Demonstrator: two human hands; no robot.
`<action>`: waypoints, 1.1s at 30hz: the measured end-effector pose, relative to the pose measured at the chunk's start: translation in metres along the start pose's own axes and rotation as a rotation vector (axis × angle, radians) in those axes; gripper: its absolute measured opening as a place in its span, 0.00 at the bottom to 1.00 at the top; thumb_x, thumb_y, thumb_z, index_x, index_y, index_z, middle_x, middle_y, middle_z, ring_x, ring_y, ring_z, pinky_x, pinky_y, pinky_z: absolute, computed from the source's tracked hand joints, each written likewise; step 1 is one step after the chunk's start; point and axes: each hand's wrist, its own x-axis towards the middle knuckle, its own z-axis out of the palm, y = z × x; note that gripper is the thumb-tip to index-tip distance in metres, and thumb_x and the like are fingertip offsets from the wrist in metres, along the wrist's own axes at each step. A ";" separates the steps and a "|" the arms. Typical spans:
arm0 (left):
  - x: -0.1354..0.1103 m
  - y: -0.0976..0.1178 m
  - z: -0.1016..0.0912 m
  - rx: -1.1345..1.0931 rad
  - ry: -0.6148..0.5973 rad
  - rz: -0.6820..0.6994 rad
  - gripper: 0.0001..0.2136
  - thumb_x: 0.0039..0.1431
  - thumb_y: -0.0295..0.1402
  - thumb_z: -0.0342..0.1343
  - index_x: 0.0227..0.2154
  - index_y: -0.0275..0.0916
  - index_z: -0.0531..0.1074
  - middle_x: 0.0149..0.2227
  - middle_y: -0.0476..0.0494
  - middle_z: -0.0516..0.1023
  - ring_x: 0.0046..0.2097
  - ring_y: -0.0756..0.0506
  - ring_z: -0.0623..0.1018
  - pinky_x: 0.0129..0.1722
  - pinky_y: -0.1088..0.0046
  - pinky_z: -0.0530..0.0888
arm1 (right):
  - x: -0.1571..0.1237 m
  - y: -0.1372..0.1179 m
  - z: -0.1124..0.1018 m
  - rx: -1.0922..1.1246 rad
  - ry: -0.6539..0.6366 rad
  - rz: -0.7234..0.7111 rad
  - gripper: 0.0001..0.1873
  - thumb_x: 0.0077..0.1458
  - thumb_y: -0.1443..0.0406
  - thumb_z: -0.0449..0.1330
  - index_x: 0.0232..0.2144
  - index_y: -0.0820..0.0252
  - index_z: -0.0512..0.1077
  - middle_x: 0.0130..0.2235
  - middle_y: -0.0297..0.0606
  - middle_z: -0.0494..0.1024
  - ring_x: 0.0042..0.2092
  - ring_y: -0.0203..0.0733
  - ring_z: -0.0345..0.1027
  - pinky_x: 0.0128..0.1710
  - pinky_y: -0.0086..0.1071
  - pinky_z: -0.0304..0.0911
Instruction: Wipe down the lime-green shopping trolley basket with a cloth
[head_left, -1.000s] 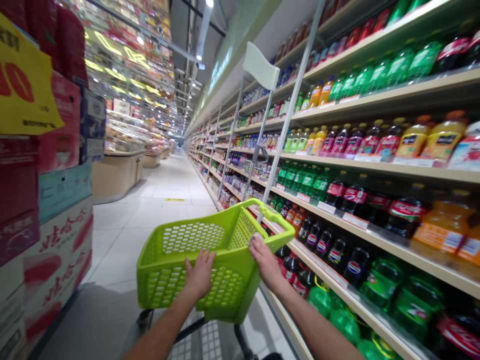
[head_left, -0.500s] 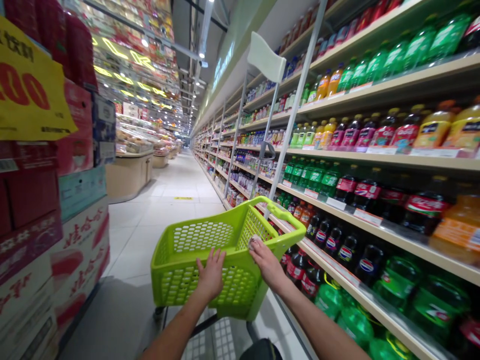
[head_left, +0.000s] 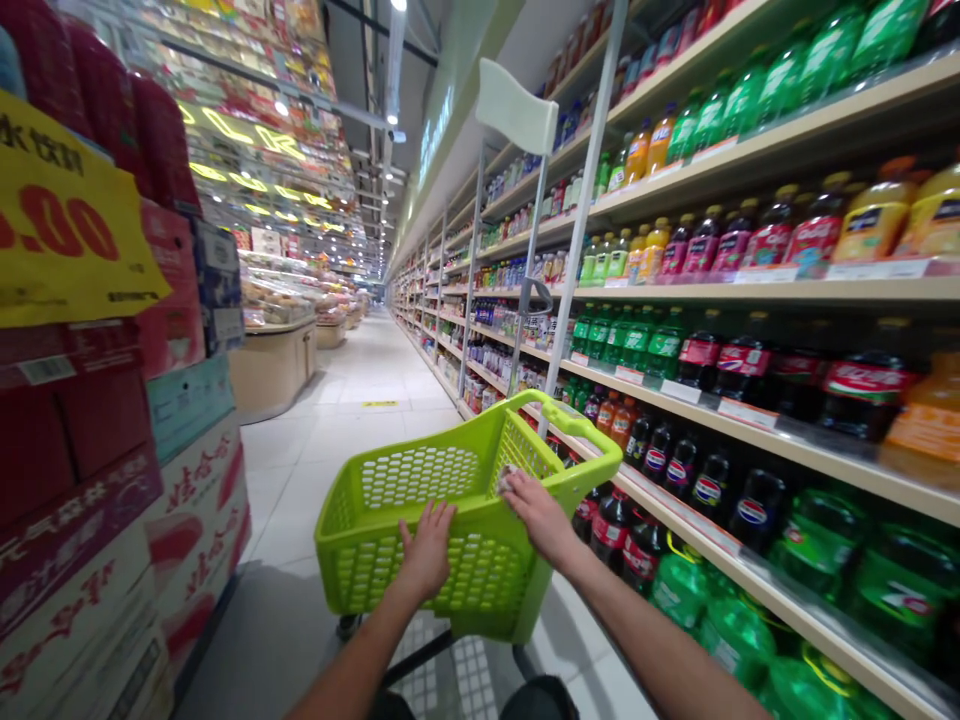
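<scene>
A bright green plastic shopping cart (head_left: 487, 590) with perforated sides stands in front of me, its handle (head_left: 581, 430) toward the right. My left hand (head_left: 429, 550) lies against the near side, fingers spread over the upper rim, with nothing in it. Bunched in the fingers of my right hand (head_left: 538, 512) is a small crumpled whitish cloth (head_left: 507, 480). That hand is at the near rim, close to the child-seat divider (head_left: 525, 450). Whether the cloth touches the rim, I cannot tell. No goods show inside the basket.
Shelves of bottled drinks (head_left: 720, 375) run along the right, close to the cart handle. Stacked drink cartons (head_left: 191, 500) with a yellow price sign (head_left: 71, 215) rise at the left. A tiled aisle (head_left: 360, 375) leads ahead past a wooden-sided display counter (head_left: 274, 365).
The view has shifted slightly, so the cart and cartons appear a little farther right. Both hands stay at the near rim, with the cloth still in the right one.
</scene>
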 end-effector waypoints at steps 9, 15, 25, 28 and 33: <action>-0.010 -0.013 -0.004 -0.139 0.039 -0.028 0.35 0.37 0.14 0.42 0.54 0.40 0.55 0.61 0.41 0.52 0.62 0.41 0.47 0.54 0.40 0.40 | 0.010 -0.012 -0.021 0.168 -0.053 0.161 0.24 0.48 0.78 0.47 0.47 0.62 0.67 0.52 0.46 0.66 0.57 0.45 0.52 0.56 0.44 0.51; 0.019 0.042 -0.019 -0.860 0.229 0.041 0.24 0.54 0.33 0.43 0.55 0.35 0.55 0.59 0.38 0.57 0.59 0.46 0.57 0.57 0.64 0.54 | 0.029 -0.057 0.006 0.528 -0.029 0.236 0.39 0.41 0.76 0.50 0.58 0.68 0.47 0.58 0.51 0.54 0.60 0.45 0.46 0.58 0.44 0.48; 0.037 0.087 0.004 -0.392 0.291 0.141 0.15 0.46 0.26 0.50 0.40 0.38 0.68 0.43 0.40 0.69 0.47 0.43 0.68 0.49 0.65 0.64 | 0.006 0.009 -0.063 0.036 -0.384 0.271 0.23 0.49 0.67 0.53 0.49 0.59 0.63 0.49 0.44 0.68 0.54 0.48 0.54 0.56 0.49 0.38; 0.034 0.061 0.008 -0.333 0.286 0.198 0.17 0.46 0.20 0.43 0.38 0.38 0.68 0.44 0.42 0.70 0.48 0.46 0.69 0.50 0.67 0.64 | 0.004 0.011 -0.063 -0.084 -0.324 0.251 0.17 0.53 0.64 0.52 0.46 0.56 0.66 0.42 0.41 0.72 0.48 0.45 0.60 0.54 0.46 0.42; 0.009 -0.026 0.016 -0.288 0.366 0.188 0.23 0.46 0.19 0.40 0.44 0.42 0.66 0.50 0.46 0.69 0.53 0.46 0.66 0.55 0.62 0.61 | 0.002 -0.003 -0.056 -0.123 -0.246 0.270 0.15 0.54 0.63 0.53 0.45 0.55 0.66 0.40 0.39 0.72 0.46 0.44 0.60 0.53 0.44 0.42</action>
